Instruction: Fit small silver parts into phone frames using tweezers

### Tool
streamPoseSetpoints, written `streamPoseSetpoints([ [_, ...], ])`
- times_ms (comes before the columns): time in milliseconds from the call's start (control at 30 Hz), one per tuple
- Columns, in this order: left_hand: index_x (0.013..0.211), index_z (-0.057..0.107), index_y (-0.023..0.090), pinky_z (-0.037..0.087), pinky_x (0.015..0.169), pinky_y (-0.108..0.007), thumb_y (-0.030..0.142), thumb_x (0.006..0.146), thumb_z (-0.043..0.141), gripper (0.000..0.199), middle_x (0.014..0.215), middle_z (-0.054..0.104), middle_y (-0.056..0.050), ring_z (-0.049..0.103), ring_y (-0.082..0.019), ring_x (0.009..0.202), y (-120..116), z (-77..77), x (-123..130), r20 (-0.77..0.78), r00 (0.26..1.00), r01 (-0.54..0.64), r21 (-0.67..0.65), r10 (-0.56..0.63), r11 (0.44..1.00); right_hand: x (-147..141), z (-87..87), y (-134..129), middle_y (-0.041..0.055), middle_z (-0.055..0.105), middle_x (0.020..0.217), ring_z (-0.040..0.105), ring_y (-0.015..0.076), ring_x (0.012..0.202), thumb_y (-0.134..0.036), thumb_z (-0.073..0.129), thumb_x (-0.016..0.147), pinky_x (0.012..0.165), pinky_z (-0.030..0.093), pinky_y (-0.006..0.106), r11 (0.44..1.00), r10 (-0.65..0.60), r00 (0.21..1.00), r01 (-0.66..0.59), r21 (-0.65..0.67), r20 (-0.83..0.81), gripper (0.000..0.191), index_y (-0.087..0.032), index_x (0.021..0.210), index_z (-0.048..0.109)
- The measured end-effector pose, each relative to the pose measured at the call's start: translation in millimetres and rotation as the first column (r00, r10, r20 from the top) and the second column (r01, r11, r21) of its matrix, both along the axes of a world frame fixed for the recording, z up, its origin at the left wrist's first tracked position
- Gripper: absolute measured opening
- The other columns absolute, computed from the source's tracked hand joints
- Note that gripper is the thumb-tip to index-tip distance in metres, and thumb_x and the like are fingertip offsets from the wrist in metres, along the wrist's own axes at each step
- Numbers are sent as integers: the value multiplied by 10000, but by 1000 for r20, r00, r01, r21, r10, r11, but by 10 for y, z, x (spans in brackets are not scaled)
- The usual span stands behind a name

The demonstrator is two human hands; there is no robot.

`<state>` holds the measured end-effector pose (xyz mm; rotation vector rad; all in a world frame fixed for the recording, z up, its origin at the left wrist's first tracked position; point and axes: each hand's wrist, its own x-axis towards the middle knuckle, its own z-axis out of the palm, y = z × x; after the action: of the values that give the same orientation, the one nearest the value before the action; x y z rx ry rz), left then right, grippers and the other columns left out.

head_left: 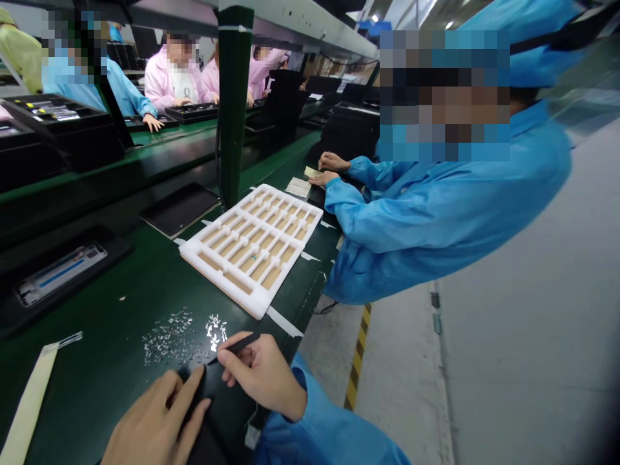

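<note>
In the lower middle, my right hand grips black tweezers like a pen, their tip down by my left index fingertip. My left hand is at the bottom edge, its index finger and thumb against a dark object that I cannot make out, partly covered by the hand. Just beyond the hands, many tiny silvery metal pieces lie scattered on the green tabletop. A brighter cluster of small pieces is close to the right hand.
A white slotted tray stands beyond the pieces. To the left are a black holder with a phone-like part, a dark flat panel and a pale yellow strip. A green post rises behind. A co-worker in blue works at right.
</note>
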<state>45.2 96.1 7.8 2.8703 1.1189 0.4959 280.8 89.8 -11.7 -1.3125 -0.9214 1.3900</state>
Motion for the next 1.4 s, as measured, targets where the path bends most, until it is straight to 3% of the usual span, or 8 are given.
streamPoseSetpoints([
  [133, 1451, 654, 275, 464, 524, -173, 443, 1128, 448, 418, 861, 595, 7, 656, -84, 616, 89, -43, 51, -67, 997, -20, 37, 22, 999, -17, -15, 55, -32, 663, 551, 685, 152, 472, -408, 874, 820, 493, 583, 229, 999, 22, 1000, -22, -34, -15, 281, -160, 889, 764],
  [300, 1446, 657, 278, 453, 555, -238, 442, 1113, 488, 407, 853, 555, 13, 627, -107, 621, 51, -79, 19, -172, 985, 16, 86, -1, 996, -35, -45, 88, -40, 659, 544, 680, 146, 460, -383, 872, 818, 475, 574, 215, 999, 5, 1000, -5, -50, -17, 238, -176, 854, 759],
  [500, 1390, 686, 228, 436, 545, -241, 383, 1141, 401, 409, 851, 548, 8, 624, -100, 600, 78, -14, 118, -137, 991, 27, 142, -7, 990, 1, -21, 44, -31, 658, 540, 660, 138, 442, -416, 860, 822, 466, 575, 216, 999, -8, 1000, 7, -37, -24, 272, -167, 873, 764],
  [700, 1380, 691, 222, 444, 557, -271, 366, 1137, 405, 402, 861, 560, 0, 632, -119, 599, 75, 22, 165, -152, 988, 37, 173, -11, 984, 108, -11, -134, 60, 752, 802, 727, 171, 551, -411, 808, 903, 514, 635, 261, 970, -215, 966, 194, 149, 142, 263, -153, 952, 796],
  [900, 1433, 663, 249, 426, 552, -244, 413, 1142, 399, 426, 842, 575, 11, 628, -97, 595, 66, -23, 144, -113, 994, 11, 126, 3, 992, 109, -16, -169, 92, 792, 949, 746, 177, 634, -296, 724, 966, 529, 636, 259, 952, -213, 926, 124, 281, 313, 163, -176, 997, 830],
  [1200, 1392, 684, 217, 438, 571, -245, 427, 1146, 395, 434, 861, 623, 2, 647, -98, 609, 47, 31, 151, -35, 999, 7, 119, -3, 993, 127, 48, -152, 85, 794, 895, 744, 188, 675, -249, 702, 966, 577, 616, 276, 935, -193, 917, 63, 350, 349, 146, -184, 957, 833],
  [1400, 1378, 678, 208, 445, 580, -247, 419, 1151, 378, 432, 863, 630, -2, 650, -102, 612, 56, 39, 150, -51, 999, 8, 126, -2, 992, 109, -2, -139, 92, 791, 938, 734, 184, 670, -262, 708, 975, 558, 615, 276, 937, -226, 921, 116, 330, 318, 145, -184, 985, 830],
])
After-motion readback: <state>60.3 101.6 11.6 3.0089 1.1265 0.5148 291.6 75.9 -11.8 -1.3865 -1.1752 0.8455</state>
